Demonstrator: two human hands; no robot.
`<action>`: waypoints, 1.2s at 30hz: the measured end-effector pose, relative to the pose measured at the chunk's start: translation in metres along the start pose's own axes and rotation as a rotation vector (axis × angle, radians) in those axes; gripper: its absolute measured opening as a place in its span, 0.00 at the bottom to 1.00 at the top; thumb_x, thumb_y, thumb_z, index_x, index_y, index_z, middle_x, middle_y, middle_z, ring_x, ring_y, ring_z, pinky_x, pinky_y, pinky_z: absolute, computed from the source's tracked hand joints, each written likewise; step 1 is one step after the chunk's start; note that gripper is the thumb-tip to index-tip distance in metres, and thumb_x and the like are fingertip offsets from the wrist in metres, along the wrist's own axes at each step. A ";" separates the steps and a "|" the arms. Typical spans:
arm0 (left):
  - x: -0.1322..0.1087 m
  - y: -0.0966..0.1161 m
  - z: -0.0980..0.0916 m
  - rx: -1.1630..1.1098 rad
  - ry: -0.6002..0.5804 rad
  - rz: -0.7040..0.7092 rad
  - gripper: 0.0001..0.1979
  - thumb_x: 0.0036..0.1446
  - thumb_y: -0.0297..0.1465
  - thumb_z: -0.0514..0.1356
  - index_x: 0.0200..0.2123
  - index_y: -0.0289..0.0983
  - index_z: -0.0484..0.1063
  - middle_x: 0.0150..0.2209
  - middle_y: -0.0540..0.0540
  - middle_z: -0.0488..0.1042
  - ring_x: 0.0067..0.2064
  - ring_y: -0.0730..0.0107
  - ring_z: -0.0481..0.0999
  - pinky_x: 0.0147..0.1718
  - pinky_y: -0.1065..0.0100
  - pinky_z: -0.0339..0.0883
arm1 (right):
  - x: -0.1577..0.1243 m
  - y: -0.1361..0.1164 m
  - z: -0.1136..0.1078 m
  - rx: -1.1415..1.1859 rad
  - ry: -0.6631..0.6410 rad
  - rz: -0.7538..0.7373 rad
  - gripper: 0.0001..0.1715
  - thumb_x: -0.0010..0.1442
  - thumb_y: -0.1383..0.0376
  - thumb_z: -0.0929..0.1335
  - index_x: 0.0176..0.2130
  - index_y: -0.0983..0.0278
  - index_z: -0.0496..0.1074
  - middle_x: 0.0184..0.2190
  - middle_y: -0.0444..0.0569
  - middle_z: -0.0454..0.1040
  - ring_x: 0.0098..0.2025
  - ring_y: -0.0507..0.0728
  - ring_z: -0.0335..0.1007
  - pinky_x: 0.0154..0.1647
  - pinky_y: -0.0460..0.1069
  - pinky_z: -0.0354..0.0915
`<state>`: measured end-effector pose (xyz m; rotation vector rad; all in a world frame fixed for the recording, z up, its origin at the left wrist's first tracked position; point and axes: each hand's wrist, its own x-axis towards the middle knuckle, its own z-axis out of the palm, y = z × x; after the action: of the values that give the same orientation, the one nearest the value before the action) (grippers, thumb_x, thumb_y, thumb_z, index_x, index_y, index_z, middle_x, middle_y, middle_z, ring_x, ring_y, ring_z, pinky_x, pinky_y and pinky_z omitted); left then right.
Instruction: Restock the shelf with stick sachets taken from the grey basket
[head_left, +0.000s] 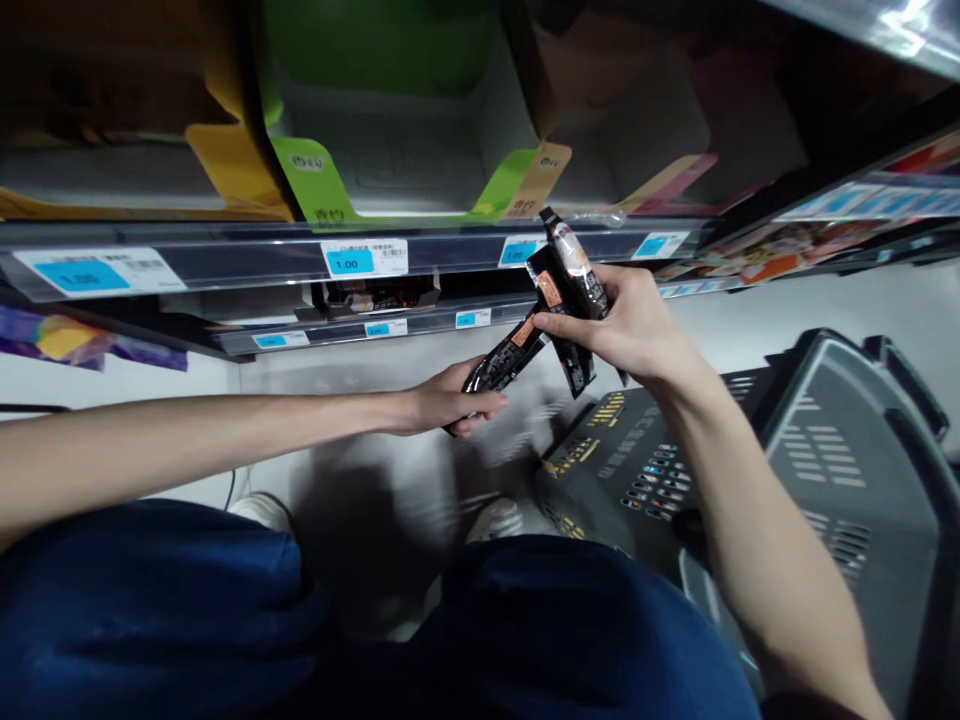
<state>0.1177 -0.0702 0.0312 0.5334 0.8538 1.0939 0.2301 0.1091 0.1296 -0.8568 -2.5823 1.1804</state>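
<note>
My left hand (465,400) is closed around a black snack packet (504,358) with an orange label and pale print. Its upper end reaches to the thumb of my right hand (626,325). That right hand grips black snack packets (574,260) of the same look, fanned out and overlapping; how many is hard to tell. One of them has a shiny grey-white patch, another an orange label. Both hands are in front of the shelf edge (442,245), above the floor.
Display boxes stand on the shelf, among them a green box (315,185) and a yellow box (232,165). Price tags (365,258) line the shelf edges. Below, a lower shelf holds a box of dark packets (382,295). A grey shopping basket (832,440) stands at the right.
</note>
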 end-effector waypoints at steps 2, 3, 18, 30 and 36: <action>-0.001 0.001 0.000 0.000 -0.036 -0.019 0.24 0.54 0.38 0.67 0.50 0.42 0.61 0.26 0.56 0.67 0.17 0.85 0.57 0.18 0.74 0.52 | -0.001 -0.001 0.000 0.007 0.010 0.016 0.22 0.44 0.50 0.79 0.30 0.61 0.73 0.26 0.49 0.71 0.32 0.60 0.67 0.28 0.54 0.64; -0.001 0.003 -0.001 0.005 -0.057 -0.025 0.24 0.54 0.38 0.67 0.50 0.42 0.60 0.28 0.55 0.68 0.17 0.85 0.57 0.18 0.75 0.52 | -0.001 -0.002 -0.001 0.006 0.017 0.027 0.22 0.44 0.50 0.79 0.30 0.61 0.73 0.27 0.49 0.71 0.31 0.60 0.67 0.28 0.54 0.64; 0.014 0.003 -0.030 0.170 0.238 0.177 0.23 0.51 0.46 0.68 0.40 0.31 0.76 0.41 0.38 0.78 0.37 0.65 0.79 0.37 0.61 0.76 | 0.003 0.013 -0.021 -0.117 0.075 0.046 0.24 0.44 0.50 0.79 0.34 0.64 0.75 0.28 0.49 0.72 0.32 0.60 0.67 0.31 0.55 0.66; 0.013 0.002 -0.041 0.117 0.217 0.237 0.24 0.49 0.42 0.70 0.46 0.33 0.76 0.45 0.36 0.78 0.40 0.61 0.81 0.33 0.65 0.75 | 0.000 0.003 -0.022 -0.110 0.064 0.154 0.18 0.46 0.60 0.79 0.33 0.66 0.74 0.30 0.50 0.73 0.30 0.54 0.61 0.31 0.51 0.59; 0.019 -0.004 -0.053 0.047 0.392 0.320 0.23 0.47 0.36 0.72 0.45 0.33 0.74 0.36 0.45 0.78 0.37 0.69 0.80 0.44 0.63 0.73 | 0.001 0.004 -0.024 -0.226 0.047 0.191 0.16 0.46 0.61 0.78 0.31 0.66 0.73 0.26 0.48 0.71 0.27 0.53 0.60 0.28 0.51 0.58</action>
<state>0.0806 -0.0553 -0.0087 0.5127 1.1633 1.5052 0.2402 0.1271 0.1421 -1.1862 -2.6795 0.9087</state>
